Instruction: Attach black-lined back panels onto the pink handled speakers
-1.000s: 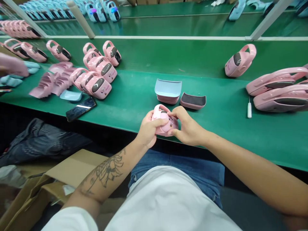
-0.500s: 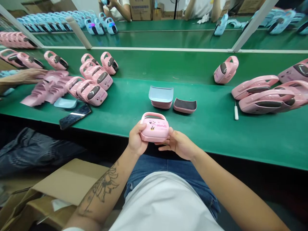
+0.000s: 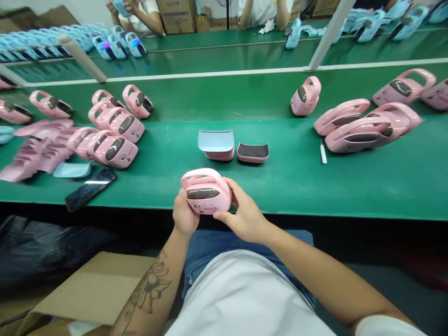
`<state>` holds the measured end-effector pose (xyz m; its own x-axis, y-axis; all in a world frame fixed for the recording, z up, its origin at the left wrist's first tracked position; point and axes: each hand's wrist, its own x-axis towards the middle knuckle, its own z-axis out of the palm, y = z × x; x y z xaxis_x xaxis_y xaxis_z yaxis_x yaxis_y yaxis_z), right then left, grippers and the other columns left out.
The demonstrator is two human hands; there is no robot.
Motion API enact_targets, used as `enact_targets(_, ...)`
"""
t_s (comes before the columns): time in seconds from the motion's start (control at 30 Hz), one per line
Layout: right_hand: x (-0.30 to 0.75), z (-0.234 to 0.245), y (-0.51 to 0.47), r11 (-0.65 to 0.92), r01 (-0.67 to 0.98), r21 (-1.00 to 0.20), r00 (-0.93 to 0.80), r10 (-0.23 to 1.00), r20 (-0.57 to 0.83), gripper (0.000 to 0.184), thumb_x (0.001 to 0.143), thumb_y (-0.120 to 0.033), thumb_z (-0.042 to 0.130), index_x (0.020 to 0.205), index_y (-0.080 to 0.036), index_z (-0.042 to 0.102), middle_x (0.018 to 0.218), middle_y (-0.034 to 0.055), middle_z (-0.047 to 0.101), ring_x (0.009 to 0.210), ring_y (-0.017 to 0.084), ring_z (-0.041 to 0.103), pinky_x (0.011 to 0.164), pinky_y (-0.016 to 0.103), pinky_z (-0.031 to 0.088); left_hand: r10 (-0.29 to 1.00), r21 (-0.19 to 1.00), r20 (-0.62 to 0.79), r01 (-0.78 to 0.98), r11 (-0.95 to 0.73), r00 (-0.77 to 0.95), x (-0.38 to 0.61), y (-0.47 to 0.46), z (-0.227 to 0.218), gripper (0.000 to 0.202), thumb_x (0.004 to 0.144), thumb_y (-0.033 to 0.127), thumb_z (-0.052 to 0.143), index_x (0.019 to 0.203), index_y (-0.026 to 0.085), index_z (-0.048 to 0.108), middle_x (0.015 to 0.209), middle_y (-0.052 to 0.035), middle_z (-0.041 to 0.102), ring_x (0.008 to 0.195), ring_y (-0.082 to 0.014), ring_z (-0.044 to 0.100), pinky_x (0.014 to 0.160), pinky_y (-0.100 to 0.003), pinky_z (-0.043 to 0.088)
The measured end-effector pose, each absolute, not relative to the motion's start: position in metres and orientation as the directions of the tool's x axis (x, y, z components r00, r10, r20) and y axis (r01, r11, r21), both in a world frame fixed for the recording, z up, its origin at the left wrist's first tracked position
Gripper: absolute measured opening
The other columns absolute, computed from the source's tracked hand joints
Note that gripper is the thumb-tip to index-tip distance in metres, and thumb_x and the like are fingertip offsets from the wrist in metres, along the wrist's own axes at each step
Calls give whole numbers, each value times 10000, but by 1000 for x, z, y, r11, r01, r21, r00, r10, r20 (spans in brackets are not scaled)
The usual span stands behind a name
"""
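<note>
A glossy pink handled device with a dark oval panel and a small printed figure is held just in front of the bench edge. My left hand grips its left side. On its right side my right hand is closed too, thumb along the lower front and fingers behind. Beyond it, a stack of curved panels stands on the bench with a light blue one on top. Beside that stack lies a pink curved panel with a dark lining.
Several pink devices stand at left, by pink molded parts, a blue panel and a phone. At right are more pink devices and a white-handled screwdriver. An open cardboard box sits below. People work across the bench.
The pink device has tilted so its dark panel faces me, and my right hand has wrapped further round it. My view has swung right; the neighbouring person's hand at left is out of sight.
</note>
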<state>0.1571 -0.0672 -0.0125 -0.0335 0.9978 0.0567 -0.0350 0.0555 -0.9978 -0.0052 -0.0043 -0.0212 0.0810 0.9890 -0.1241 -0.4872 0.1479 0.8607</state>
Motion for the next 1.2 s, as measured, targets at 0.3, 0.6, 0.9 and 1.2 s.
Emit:
enact_targets(0.3,144,-27,-79,-3,196,-981,19,1000,1,1012,800,-554,879,1624,-226,392,1667,204,469,1555,399,456,1295,639,362,952,842,-287,-502,198,-106,6,0,-31,763,766,926,638,963,197,754,878,-53,794,893,-258,791,861,-390,625)
enact_targets(0.6,147,-29,-78,194,194,-962,47,977,207,717,913,-523,779,1505,-223,508,1471,178,635,1339,341,644,1177,547,512,974,947,-22,-317,-52,-225,8,-21,-45,768,861,888,570,1021,171,793,936,-93,810,887,-265,779,848,-374,608)
enact_targets(0.9,168,-24,-72,111,242,-964,64,989,130,720,882,-545,802,1488,-257,542,1476,144,650,1347,351,637,1169,559,507,987,981,131,-132,-143,-96,0,-10,-33,634,878,723,713,1237,202,762,1259,-144,762,1175,-323,727,1041,-422,557)
enact_targets(1.2,186,-31,-60,411,414,-812,-30,898,439,763,873,-643,790,1498,-277,551,1464,165,634,1367,376,610,1170,598,504,814,888,238,222,-404,530,-39,-1,9,905,678,277,959,1511,257,606,1381,-137,709,1270,-346,677,1161,-492,495)
